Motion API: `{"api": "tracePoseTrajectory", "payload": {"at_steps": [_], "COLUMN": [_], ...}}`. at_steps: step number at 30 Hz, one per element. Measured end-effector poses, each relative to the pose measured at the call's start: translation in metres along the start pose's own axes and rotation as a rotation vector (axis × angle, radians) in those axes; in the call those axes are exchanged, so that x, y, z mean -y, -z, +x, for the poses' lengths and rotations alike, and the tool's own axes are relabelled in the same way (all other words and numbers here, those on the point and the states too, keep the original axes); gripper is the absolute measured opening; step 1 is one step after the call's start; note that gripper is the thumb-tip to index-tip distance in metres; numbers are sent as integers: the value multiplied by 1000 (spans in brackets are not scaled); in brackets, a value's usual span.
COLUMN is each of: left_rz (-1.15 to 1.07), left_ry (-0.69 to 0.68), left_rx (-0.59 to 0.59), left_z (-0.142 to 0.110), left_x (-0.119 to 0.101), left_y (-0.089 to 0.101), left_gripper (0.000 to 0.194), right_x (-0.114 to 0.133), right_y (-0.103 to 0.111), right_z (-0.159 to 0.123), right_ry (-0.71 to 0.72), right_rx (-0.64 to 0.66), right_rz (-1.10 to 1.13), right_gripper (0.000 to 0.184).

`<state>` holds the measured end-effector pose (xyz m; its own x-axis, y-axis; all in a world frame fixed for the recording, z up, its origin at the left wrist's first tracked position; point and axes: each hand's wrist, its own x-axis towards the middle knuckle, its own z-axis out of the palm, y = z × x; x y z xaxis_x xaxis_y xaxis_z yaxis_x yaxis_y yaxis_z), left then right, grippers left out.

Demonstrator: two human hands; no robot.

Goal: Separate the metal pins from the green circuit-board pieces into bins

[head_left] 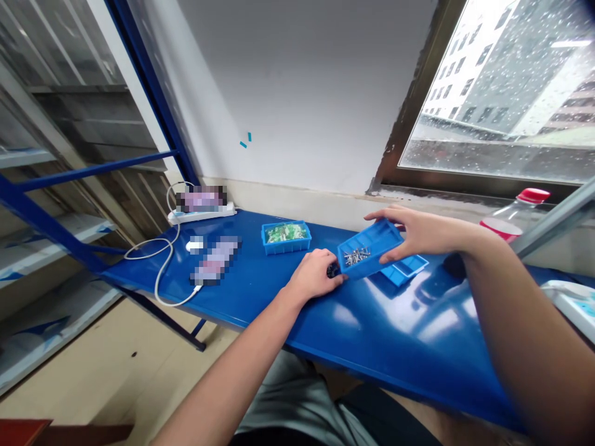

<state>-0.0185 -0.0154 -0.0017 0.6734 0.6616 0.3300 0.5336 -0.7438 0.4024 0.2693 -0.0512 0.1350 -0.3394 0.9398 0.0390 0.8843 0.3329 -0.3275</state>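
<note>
Blue bench (246, 272) with a glossy top stands against a white wall (297, 105) at 12 o'clock; a window (493, 93) occupies 1 to 2 o'clock and shelving (60, 241) stands at 9 o'clock. Pixelation masks a flat device (216, 261) at 10 o'clock; print on the green packets (286, 232) is too small to read. These packets sit in a rear bin (287, 248) at 11 o'clock from the left hand (316, 272). The right hand (397, 235) is clamped on the right end of a screw bin (372, 244), tilted, its metal screws (356, 256) gathered at the left end. The left hand is curled around a black item (331, 270), mostly hidden, just beside the screw bin at its 8 o'clock. One flat tray (405, 270) lies at 4 o'clock from the screw bin.
</note>
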Motion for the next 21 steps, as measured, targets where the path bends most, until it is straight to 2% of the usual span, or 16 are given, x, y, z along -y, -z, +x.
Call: {"api": "tracePoseTrajectory", "payload": {"at_steps": [2, 6, 8, 14, 21], "left_rz": [-23, -97, -116, -116, -103], "left_ry": [25, 77, 85, 46, 39], "left_rx": [3, 19, 24, 23, 27], "left_z": [0, -2, -3, -3, -2], "left_x": [-2, -6, -7, -4, -2], "left_y": [1, 3, 3, 1, 1], "left_gripper": [49, 108, 120, 120, 116], "right_x": [5, 14, 16, 26, 35], "right_y": [-1, -6, -10, -22, -36], "right_z": [0, 3, 6, 13, 22], "right_ry": [11, 43, 71, 131, 102], "right_rx": [22, 18, 9, 9, -138], "right_rz": [-17, -30, -27, -24, 58], "right_gripper": [98, 102, 104, 109, 126]}}
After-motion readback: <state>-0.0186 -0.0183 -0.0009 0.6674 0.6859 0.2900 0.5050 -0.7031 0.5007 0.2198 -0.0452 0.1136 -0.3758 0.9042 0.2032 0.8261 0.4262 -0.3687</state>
